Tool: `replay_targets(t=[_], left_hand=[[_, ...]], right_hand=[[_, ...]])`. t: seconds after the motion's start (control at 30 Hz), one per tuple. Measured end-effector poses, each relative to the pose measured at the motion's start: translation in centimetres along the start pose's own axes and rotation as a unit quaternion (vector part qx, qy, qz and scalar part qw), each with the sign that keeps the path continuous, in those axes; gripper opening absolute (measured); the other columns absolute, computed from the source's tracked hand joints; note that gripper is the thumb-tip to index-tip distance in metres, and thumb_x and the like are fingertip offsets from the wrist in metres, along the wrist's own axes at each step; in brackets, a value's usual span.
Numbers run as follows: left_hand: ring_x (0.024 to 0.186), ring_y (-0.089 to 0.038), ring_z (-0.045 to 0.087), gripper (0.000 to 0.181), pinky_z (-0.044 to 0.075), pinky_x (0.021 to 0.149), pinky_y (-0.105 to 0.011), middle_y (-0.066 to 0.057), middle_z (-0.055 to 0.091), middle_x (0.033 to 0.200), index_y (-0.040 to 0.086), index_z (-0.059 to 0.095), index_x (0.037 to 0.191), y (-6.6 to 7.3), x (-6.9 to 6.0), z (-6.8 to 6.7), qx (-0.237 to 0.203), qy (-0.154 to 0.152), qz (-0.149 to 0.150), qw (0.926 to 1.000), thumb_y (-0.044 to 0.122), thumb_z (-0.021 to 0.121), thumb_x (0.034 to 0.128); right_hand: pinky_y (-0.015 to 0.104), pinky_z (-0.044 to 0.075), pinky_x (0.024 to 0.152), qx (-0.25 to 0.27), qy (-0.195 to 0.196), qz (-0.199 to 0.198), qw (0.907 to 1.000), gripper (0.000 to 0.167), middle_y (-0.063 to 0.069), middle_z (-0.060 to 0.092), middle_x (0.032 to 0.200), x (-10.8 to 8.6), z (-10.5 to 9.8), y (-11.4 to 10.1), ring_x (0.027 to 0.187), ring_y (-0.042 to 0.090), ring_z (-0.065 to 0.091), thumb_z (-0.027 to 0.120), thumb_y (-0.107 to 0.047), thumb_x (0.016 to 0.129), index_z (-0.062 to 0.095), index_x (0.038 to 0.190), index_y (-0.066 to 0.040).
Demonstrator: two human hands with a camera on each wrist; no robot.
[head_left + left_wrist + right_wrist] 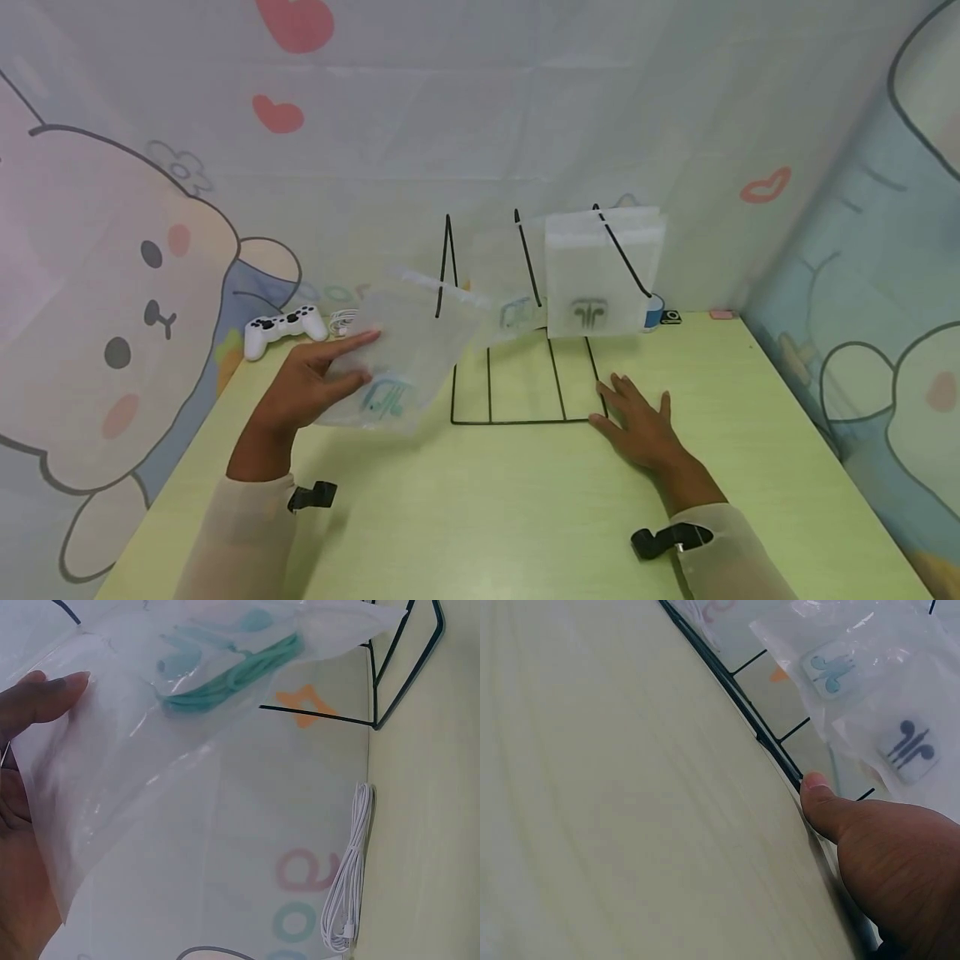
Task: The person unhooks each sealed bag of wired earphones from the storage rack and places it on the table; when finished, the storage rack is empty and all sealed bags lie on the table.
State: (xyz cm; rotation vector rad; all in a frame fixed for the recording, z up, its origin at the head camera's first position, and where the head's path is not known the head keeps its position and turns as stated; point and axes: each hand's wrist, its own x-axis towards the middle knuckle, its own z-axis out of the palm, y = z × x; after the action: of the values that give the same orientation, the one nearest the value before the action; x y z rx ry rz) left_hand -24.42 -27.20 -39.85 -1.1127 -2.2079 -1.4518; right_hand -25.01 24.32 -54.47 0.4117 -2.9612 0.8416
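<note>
One right hand (633, 427) rests loose, spread fingers on a wire rack's (525, 422) near corner; the left hand (300, 392) pinches a frosted bag (416, 337). Beyond the left fingers lie a controller (285, 330) and white cable (349, 877); beyond the right, hanging bags (573, 267) partly cover a blue object (655, 311).

Left sleeve (240, 537) and right sleeve (738, 554): long, plain, off-white fabric. Each cuff edge (255, 485) carries 1 compact black unit: left unit (315, 496), angular; right unit (670, 540), elongated and curved. Left hand (303, 379) and right hand (639, 427): bare.
</note>
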Motion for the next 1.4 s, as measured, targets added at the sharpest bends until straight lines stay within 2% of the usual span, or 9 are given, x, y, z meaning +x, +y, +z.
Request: replay_targets(t=[0.37, 0.6, 0.8, 1.0, 1.23, 1.4], left_hand=[[0.14, 0.005, 0.06, 0.067, 0.051, 0.11, -0.012, 0.024, 0.061, 0.154, -0.011, 0.059, 0.15, 0.8, -1.0, 0.2, -0.013, -0.023, -0.03, 0.9992, -0.026, 0.074, 0.0861], [0.115, 0.001, 0.071, 0.067, 0.06, 0.088, -0.015, 0.02, 0.066, 0.15, -0.01, 0.059, 0.15, 1.0, -1.6, 0.7, -0.03, -0.022, -0.038, 0.9986, -0.025, 0.074, 0.0866], [0.127, 0.002, 0.068, 0.066, 0.058, 0.096, -0.014, 0.022, 0.064, 0.152, -0.014, 0.06, 0.147, 1.3, -2.0, 0.8, -0.017, -0.016, -0.024, 0.9994, -0.027, 0.075, 0.0839], [0.134, 0.003, 0.065, 0.067, 0.055, 0.102, -0.013, 0.022, 0.062, 0.154, -0.012, 0.062, 0.147, 1.7, -2.4, 0.7, 0.001, -0.014, -0.01, 0.9999, -0.027, 0.076, 0.0827], [0.116, 0.004, 0.071, 0.066, 0.058, 0.089, -0.013, 0.019, 0.067, 0.149, -0.009, 0.064, 0.146, 1.7, -2.9, 0.8, 0.006, -0.009, 0.005, 0.9999, -0.027, 0.075, 0.0829], [0.096, 0.003, 0.072, 0.067, 0.058, 0.076, -0.014, 0.014, 0.072, 0.143, -0.002, 0.067, 0.147, 1.8, -3.1, 0.9, -0.013, -0.009, 0.021, 0.9997, -0.026, 0.074, 0.085]], right_hand=[[0.088, -0.01, 0.122, -0.005, -0.006, 0.002, 1.0, 0.07, 0.02, 0.029, 0.18, 0.0, -0.1, 0.1, 0.169, 0.045, 0.02, 0.056, -0.052, 0.112, 0.041, 0.17, -0.014], [0.089, -0.01, 0.121, -0.004, -0.008, 0.002, 1.0, 0.072, 0.021, 0.029, 0.18, 0.1, 0.1, 0.4, 0.169, 0.046, 0.02, 0.056, -0.053, 0.112, 0.041, 0.17, -0.014], [0.089, -0.01, 0.121, -0.005, -0.007, 0.002, 1.0, 0.071, 0.02, 0.028, 0.18, 0.1, 0.1, 0.5, 0.169, 0.045, 0.019, 0.055, -0.052, 0.112, 0.041, 0.17, -0.015], [0.088, -0.011, 0.122, -0.006, -0.009, 0.004, 0.9999, 0.071, 0.02, 0.028, 0.18, 0.2, 0.0, 0.3, 0.169, 0.045, 0.019, 0.055, -0.053, 0.112, 0.041, 0.17, -0.015], [0.088, -0.011, 0.122, -0.005, -0.007, 0.004, 1.0, 0.071, 0.02, 0.028, 0.18, 0.1, 0.1, 0.3, 0.169, 0.045, 0.019, 0.055, -0.053, 0.112, 0.041, 0.17, -0.015], [0.089, -0.011, 0.121, -0.003, -0.006, 0.003, 1.0, 0.07, 0.021, 0.029, 0.18, 0.0, 0.0, 0.2, 0.169, 0.046, 0.02, 0.056, -0.052, 0.112, 0.042, 0.17, -0.014]])
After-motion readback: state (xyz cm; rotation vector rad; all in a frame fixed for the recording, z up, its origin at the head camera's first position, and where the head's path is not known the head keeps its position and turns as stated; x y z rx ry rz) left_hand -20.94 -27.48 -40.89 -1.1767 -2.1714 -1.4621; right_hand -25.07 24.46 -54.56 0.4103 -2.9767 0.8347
